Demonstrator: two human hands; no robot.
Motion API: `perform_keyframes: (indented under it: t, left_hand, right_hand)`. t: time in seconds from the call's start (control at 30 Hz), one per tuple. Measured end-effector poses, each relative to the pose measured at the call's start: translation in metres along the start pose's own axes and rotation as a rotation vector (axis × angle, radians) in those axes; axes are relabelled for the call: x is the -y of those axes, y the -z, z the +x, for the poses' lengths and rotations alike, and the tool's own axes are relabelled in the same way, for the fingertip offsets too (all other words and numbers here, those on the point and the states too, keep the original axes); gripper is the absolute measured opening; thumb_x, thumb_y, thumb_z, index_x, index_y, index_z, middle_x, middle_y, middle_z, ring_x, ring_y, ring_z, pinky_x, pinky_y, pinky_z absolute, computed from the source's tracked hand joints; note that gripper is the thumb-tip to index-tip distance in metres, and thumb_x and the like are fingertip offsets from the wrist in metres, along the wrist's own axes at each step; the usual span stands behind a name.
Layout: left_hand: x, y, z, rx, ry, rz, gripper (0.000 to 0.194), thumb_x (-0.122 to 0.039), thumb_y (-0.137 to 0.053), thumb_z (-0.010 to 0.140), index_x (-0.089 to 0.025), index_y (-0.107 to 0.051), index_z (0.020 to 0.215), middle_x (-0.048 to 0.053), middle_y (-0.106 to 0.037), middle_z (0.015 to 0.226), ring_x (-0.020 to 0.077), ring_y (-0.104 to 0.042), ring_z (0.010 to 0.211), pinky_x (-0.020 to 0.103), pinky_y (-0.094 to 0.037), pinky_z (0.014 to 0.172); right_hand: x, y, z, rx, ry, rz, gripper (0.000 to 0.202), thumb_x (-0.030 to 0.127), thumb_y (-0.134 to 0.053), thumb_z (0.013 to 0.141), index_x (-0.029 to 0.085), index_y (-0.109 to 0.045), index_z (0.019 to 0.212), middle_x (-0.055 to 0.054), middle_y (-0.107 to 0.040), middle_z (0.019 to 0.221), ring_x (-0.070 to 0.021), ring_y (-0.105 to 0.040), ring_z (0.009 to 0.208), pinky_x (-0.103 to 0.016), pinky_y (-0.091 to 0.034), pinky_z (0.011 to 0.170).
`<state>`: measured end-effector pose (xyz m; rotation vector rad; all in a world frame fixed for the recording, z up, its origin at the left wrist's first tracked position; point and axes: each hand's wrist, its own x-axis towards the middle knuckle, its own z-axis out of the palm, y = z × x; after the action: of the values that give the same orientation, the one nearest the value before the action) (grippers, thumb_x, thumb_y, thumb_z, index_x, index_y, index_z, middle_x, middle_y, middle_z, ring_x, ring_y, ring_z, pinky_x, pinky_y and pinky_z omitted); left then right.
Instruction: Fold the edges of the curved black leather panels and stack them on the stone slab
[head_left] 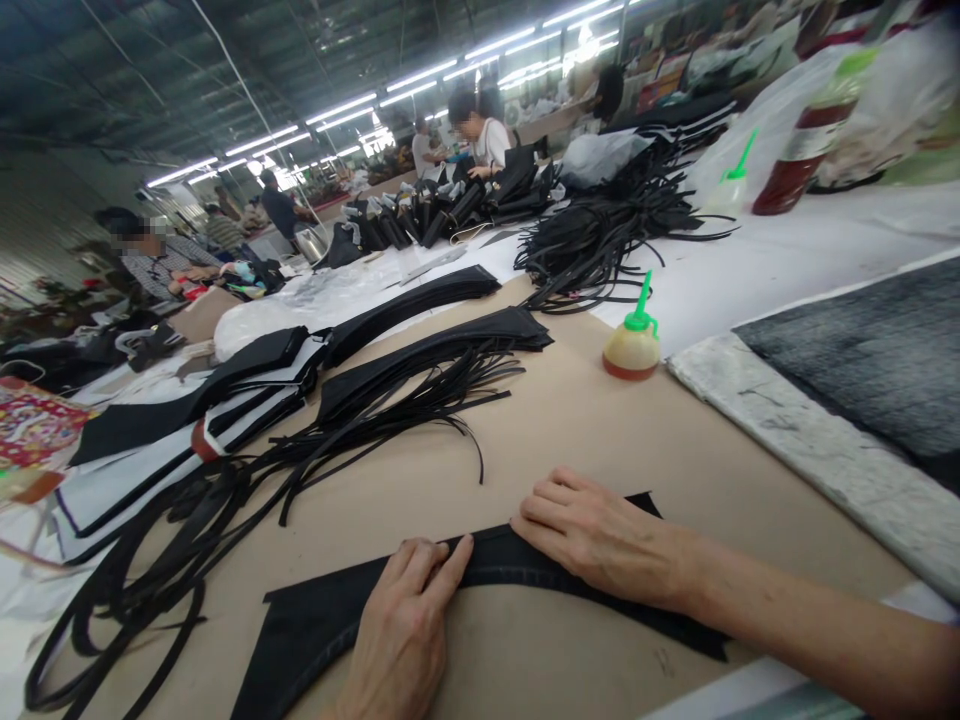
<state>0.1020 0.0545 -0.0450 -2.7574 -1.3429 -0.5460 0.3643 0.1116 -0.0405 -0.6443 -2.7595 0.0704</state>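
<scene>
A curved black piece lies on the tan table covering at the bottom of the head view. My left hand rests on its middle, the index finger stretched out apart from the others, fingertips at the upper edge. To the right, my right hand is closed on the same upper edge, fingers together and bent; its thumb is hidden. A pale stitched or marked line follows the piece's lower curve.
Behind lie long black strips, stacked black pieces and a strip bundle. A green-tipped bottle stands beyond my right hand. At the right is a pale slab with a dark top. Several people work farther back.
</scene>
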Motion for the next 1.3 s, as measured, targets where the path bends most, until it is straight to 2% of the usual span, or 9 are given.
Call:
perform_keyframes:
  t: [0.23,0.47,0.57,0.63,0.7,0.83,0.97,1.13,1.3]
  left_hand:
    - [0.000,0.000,0.001,0.029,-0.022,0.074,0.057,0.002,-0.032,0.084,-0.016,-0.052,0.135,0.009,-0.059,0.098,0.0206,-0.054,0.091,0.033,-0.055,0.080]
    - [0.002,0.000,0.002,0.060,-0.026,0.143,0.059,0.001,-0.035,0.083,-0.022,-0.053,0.133,0.009,-0.057,0.094,0.0212,-0.056,0.086,0.035,-0.055,0.072]
    - [0.000,0.003,0.007,0.064,0.011,0.118,0.060,0.002,-0.036,0.080,-0.025,-0.057,0.129,0.010,-0.056,0.109,0.0229,-0.056,0.098,0.038,-0.055,0.078]
    - [-0.009,0.004,0.016,0.066,0.037,0.052,0.054,0.000,-0.037,0.082,-0.023,-0.057,0.126,0.011,-0.054,0.118,0.0238,-0.054,0.107,0.039,-0.054,0.086]
    - [-0.021,0.000,0.028,0.075,0.050,-0.047,0.050,-0.002,-0.036,0.085,-0.018,-0.053,0.129,0.012,-0.056,0.117,0.0226,-0.054,0.106,0.038,-0.053,0.088]
    - [-0.040,-0.015,0.043,0.046,0.071,-0.142,0.048,-0.001,-0.031,0.087,-0.010,-0.048,0.131,0.012,-0.061,0.104,0.0216,-0.057,0.094,0.037,-0.055,0.084]
    - [-0.038,-0.026,0.038,0.048,0.053,-0.118,0.048,-0.003,-0.033,0.088,-0.011,-0.046,0.134,0.011,-0.060,0.101,0.0223,-0.056,0.092,0.037,-0.054,0.082]
    - [-0.033,-0.027,0.037,0.094,0.014,-0.099,0.051,-0.002,-0.033,0.089,-0.014,-0.046,0.136,0.010,-0.060,0.101,0.0227,-0.054,0.094,0.037,-0.052,0.082]
    - [-0.032,-0.029,0.040,0.113,-0.030,-0.076,0.054,-0.003,-0.034,0.090,-0.018,-0.045,0.140,0.009,-0.060,0.102,0.0223,-0.053,0.094,0.036,-0.052,0.082]
  right_hand:
    - [0.000,0.004,0.000,0.030,-0.023,0.004,0.010,0.013,-0.047,0.100,0.013,-0.056,0.103,-0.005,-0.054,0.094,-0.0207,-0.044,0.084,-0.035,-0.034,0.078]
    - [0.001,0.004,-0.004,0.034,-0.036,0.005,0.010,0.016,-0.046,0.101,0.014,-0.056,0.105,-0.004,-0.055,0.097,-0.0209,-0.044,0.086,-0.036,-0.034,0.078]
    - [0.002,0.004,-0.006,0.031,-0.036,0.002,0.011,0.015,-0.047,0.101,0.014,-0.056,0.107,-0.005,-0.055,0.098,-0.0210,-0.045,0.087,-0.037,-0.035,0.078]
    - [0.002,0.005,-0.005,0.028,-0.030,-0.012,0.011,0.015,-0.047,0.101,0.014,-0.056,0.107,-0.005,-0.055,0.098,-0.0212,-0.045,0.087,-0.037,-0.035,0.078]
    - [0.003,0.007,-0.004,0.025,-0.031,-0.023,0.011,0.015,-0.046,0.101,0.013,-0.056,0.106,-0.005,-0.055,0.096,-0.0211,-0.045,0.087,-0.036,-0.036,0.077]
    - [0.003,0.008,-0.004,0.003,-0.036,-0.028,0.009,0.012,-0.048,0.099,0.013,-0.057,0.097,-0.004,-0.054,0.092,-0.0196,-0.045,0.084,-0.034,-0.037,0.078]
    - [-0.008,0.007,-0.013,-0.061,0.019,-0.043,0.014,0.009,-0.044,0.100,0.011,-0.058,0.098,-0.004,-0.054,0.087,-0.0181,-0.044,0.078,-0.033,-0.036,0.076]
    - [-0.025,0.010,-0.033,-0.082,0.009,-0.083,0.021,0.010,-0.041,0.100,0.013,-0.058,0.088,-0.004,-0.053,0.083,-0.0185,-0.044,0.074,-0.033,-0.035,0.075]
    - [-0.026,0.013,-0.044,-0.051,-0.002,-0.082,0.022,0.010,-0.038,0.101,0.010,-0.060,0.101,-0.005,-0.055,0.089,-0.0195,-0.046,0.080,-0.035,-0.036,0.080]
